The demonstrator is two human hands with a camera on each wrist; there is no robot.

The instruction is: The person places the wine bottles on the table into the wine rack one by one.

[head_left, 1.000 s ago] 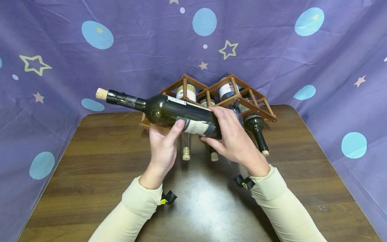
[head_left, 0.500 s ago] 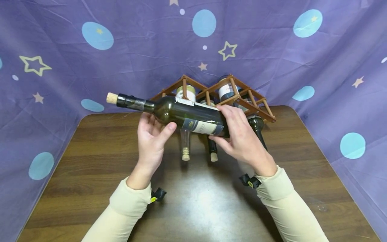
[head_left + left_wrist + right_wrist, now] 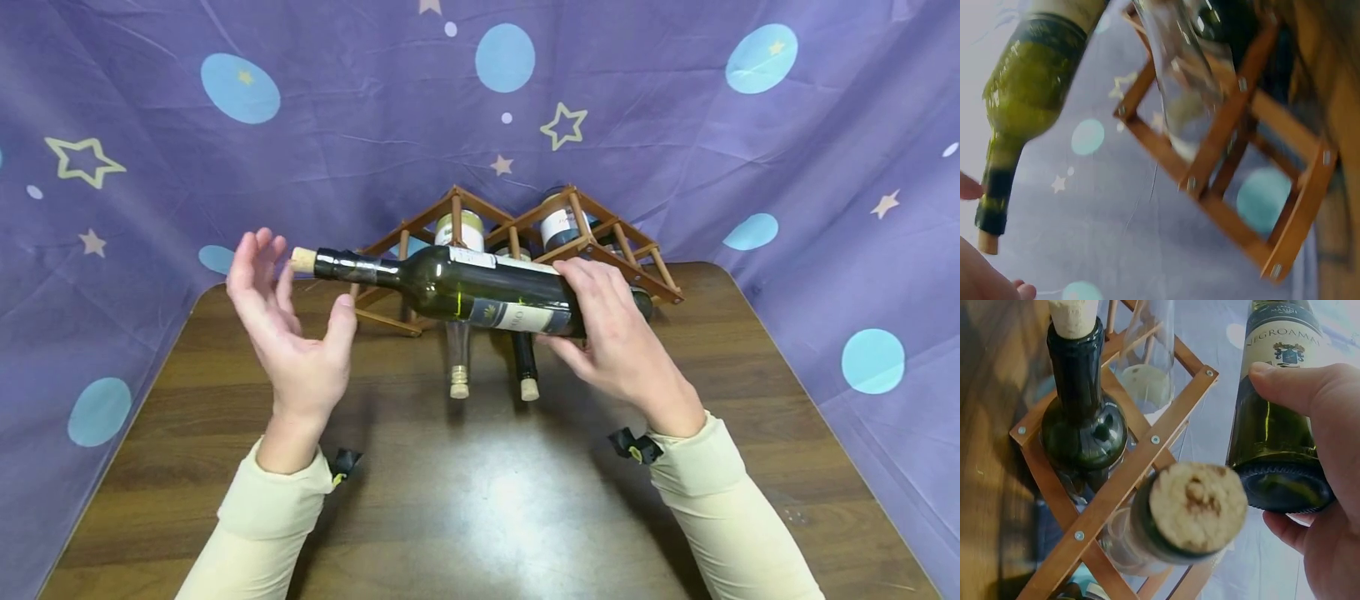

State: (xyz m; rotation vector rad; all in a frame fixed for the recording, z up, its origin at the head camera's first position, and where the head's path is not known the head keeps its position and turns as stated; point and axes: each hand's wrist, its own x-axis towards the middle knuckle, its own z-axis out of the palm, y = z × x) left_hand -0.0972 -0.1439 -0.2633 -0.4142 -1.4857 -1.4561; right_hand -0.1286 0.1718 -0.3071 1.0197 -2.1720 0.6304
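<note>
A dark green wine bottle [image 3: 495, 292] lies nearly level in the air in front of the wooden rack, its neck toward the left. My right hand [image 3: 622, 346] grips it round the base end, thumb beneath and fingers over the top. In the right wrist view, the thumb presses by the cream label [image 3: 1279, 344]. My left hand [image 3: 300, 350] is held palm up with its fingers spread, close by the cork [image 3: 303, 260] and holding nothing. Both hand and bottle neck show at the left of the left wrist view.
Behind the held bottle stands the wooden wine rack [image 3: 637, 275], carrying several bottles. A clear bottle's neck [image 3: 459, 354] and a dark bottle's neck [image 3: 527, 358] point toward me, both corked. Wood-grain table [image 3: 465, 500] below; purple patterned cloth [image 3: 360, 150] hangs behind.
My left hand has let go of the bottle's body and moved left past the neck, opening out. My right hand and the bottle have shifted slightly right.
</note>
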